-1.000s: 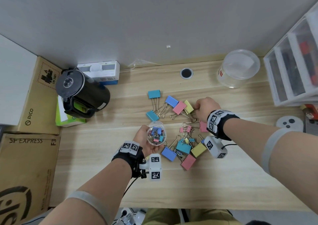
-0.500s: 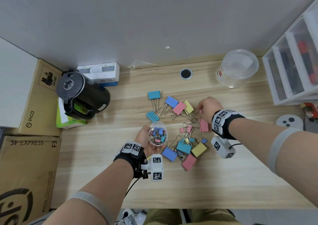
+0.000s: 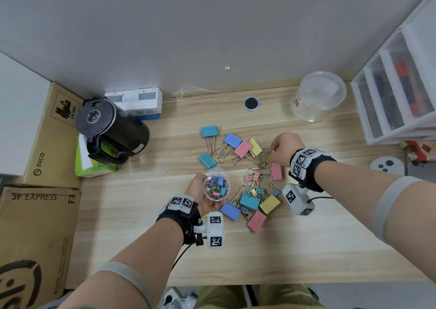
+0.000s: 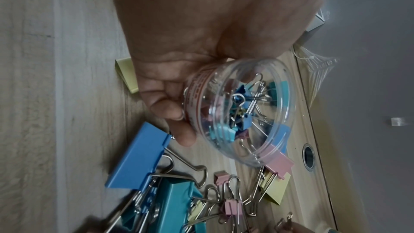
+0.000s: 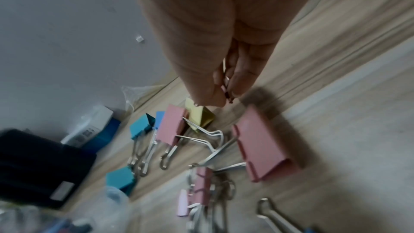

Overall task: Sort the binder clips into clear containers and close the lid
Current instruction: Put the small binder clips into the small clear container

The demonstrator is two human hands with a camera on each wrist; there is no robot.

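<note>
My left hand (image 3: 203, 196) grips a small clear container (image 3: 216, 184) (image 4: 239, 111) with several small coloured binder clips inside, held lidless just above the desk, left of the clip pile. My right hand (image 3: 282, 150) (image 5: 220, 93) pinches a small pink binder clip (image 3: 273, 151) (image 5: 227, 91) between thumb and fingertips, lifted slightly above the desk beside a large yellow clip (image 3: 255, 147) (image 5: 199, 114). Large blue, teal, pink and yellow clips (image 3: 243, 148) lie scattered on the wooden desk, with a few small ones (image 3: 253, 177) in the middle.
A bigger clear tub with a lid (image 3: 318, 96) stands at the back right. White plastic drawers (image 3: 398, 89) fill the right edge. A black kettle (image 3: 111, 129) and cardboard boxes (image 3: 35, 190) sit at the left. A cable hole (image 3: 251, 102) is at the back.
My right hand has drawn back to the right and lifted the small pink clip out from beside the yellow clip. The left hand keeps the container almost still.
</note>
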